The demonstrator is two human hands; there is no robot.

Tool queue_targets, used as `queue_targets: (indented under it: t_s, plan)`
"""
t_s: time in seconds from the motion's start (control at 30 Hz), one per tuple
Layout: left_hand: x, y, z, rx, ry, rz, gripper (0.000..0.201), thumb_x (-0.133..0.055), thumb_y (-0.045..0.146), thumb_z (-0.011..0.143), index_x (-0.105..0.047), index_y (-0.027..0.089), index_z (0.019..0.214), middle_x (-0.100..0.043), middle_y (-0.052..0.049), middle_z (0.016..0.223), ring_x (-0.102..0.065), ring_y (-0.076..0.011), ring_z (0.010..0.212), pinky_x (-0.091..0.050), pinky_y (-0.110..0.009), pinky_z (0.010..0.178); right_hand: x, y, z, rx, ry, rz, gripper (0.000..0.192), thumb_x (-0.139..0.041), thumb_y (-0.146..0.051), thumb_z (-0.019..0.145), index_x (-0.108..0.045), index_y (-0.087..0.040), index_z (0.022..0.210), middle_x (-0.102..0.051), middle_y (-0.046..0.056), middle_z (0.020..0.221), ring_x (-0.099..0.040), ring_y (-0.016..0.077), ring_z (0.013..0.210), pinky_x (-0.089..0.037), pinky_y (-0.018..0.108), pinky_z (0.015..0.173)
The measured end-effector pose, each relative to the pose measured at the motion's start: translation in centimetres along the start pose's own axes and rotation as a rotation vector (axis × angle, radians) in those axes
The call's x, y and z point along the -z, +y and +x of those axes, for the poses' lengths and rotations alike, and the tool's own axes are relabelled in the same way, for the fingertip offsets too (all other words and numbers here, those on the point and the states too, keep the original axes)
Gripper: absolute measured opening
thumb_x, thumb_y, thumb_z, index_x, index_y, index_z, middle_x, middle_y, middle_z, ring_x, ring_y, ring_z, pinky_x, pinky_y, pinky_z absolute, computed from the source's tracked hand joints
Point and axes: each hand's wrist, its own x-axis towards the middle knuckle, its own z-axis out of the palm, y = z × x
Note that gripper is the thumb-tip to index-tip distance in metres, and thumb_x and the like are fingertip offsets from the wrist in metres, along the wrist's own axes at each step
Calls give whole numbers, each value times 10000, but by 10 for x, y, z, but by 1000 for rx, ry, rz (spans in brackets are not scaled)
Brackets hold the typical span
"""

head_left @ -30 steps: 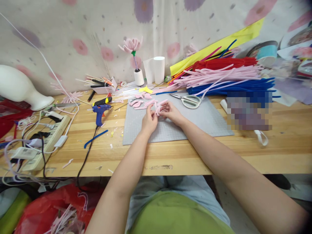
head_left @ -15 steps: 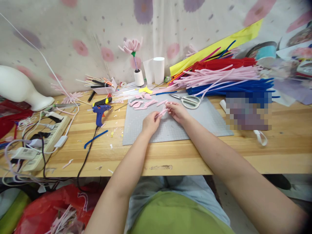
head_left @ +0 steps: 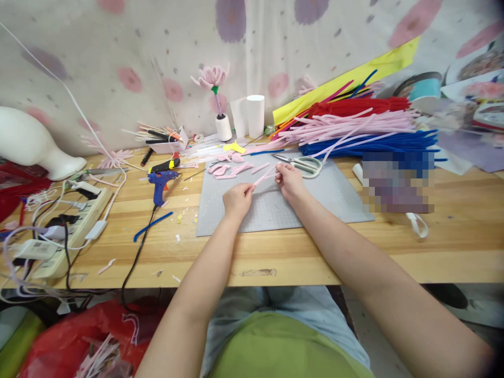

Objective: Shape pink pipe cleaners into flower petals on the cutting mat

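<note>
Stretching a pink pipe cleaner [head_left: 263,178] between two hands above the grey cutting mat [head_left: 315,202].

Left hand [head_left: 236,198] has its fingers pinched shut on the lower end; right hand [head_left: 289,177] has its fingers closed on the upper end, so the strip runs slanted just over the mat. Doing this well probably means gripping right at the tips and keeping even tension, so the wire straightens without kinking. Finished pink petal loops [head_left: 226,169] lie near on the mat; scissors [head_left: 305,165] rest just beside the right hand, a blue glue gun [head_left: 159,181] sits on the table [head_left: 452,247].
</note>
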Motion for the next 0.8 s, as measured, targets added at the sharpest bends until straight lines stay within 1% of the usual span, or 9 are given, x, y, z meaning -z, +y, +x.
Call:
queue_targets:
  t_s: [0.1, 0.17, 0.23, 0.33, 0.4, 0.47, 0.57, 0.63, 0.8]
  plan:
    - [0, -1, 1, 27, -7, 14, 239, -471, 336, 835, -691, 256, 882, -700, 7, 876, -604, -129, 813, -370, -232, 649, 0, 1, 2, 15, 5, -3, 227, -630, -188, 708, -448, -154, 577, -431, -88, 465, -341, -7, 348, -254, 124, 346]
    - [1, -1, 1, 49, -11, 8, 238, -478, 345, 827, -693, 249, 861, -701, 4, 846, -605, -130, 780, -363, -232, 627, -1, 0, 2, 5, -21, -5, 223, -644, -209, 698, -459, -155, 586, -434, -85, 473, -350, -3, 360, -265, 128, 354]
    - [2, -1, 0, 68, -10, -6, 241, -480, 349, 822, -692, 239, 845, -700, 0, 829, -605, -130, 756, -360, -231, 615, -1, -2, -1, -42, -114, -10, 203, -662, -272, 687, -507, -155, 628, -467, -71, 506, -391, 10, 390, -302, 138, 374]
    - [3, -2, -1, 75, -1, -28, 244, -472, 347, 827, -686, 233, 858, -699, 0, 841, -605, -127, 767, -369, -226, 628, -2, -2, -7, -130, -329, -65, 262, -706, -368, 633, -581, -156, 721, -531, -43, 589, -465, 34, 455, -348, 156, 401]
    - [3, -2, -1, 62, -6, -32, 245, -468, 347, 831, -681, 239, 889, -698, 3, 864, -605, -124, 798, -379, -220, 654, -3, 0, -10, -143, -401, -119, 285, -746, -347, 581, -602, -151, 728, -533, -42, 585, -468, 37, 465, -340, 153, 393]
    - [3, -2, -1, 48, -16, -23, 249, -467, 352, 835, -679, 249, 916, -697, 4, 894, -603, -125, 831, -385, -220, 680, -3, 1, -11, -131, -372, -148, 256, -766, -286, 554, -598, -143, 682, -514, -49, 542, -454, 32, 454, -340, 144, 388]
    - [2, -2, 0, 49, -29, 5, 255, -464, 359, 839, -681, 266, 934, -697, 6, 924, -605, -130, 848, -386, -226, 687, -2, 1, -9, -125, -248, -145, 212, -756, -223, 570, -566, -140, 612, -512, -50, 507, -455, 29, 443, -377, 136, 405]
    - [3, -3, 1, 63, -35, 31, 252, -465, 361, 839, -683, 276, 932, -698, 8, 925, -607, -134, 840, -385, -231, 679, -2, 0, -8, -125, -198, -148, 186, -737, -189, 597, -557, -139, 595, -516, -47, 498, -455, 27, 434, -385, 133, 405]
    - [7, -4, 2, 84, -32, 83, 249, -460, 358, 841, -687, 286, 916, -700, 11, 909, -608, -142, 837, -388, -239, 682, -4, -6, -6, -135, -208, -165, 144, -704, -149, 617, -566, -133, 582, -516, -43, 494, -426, 18, 405, -348, 130, 374]
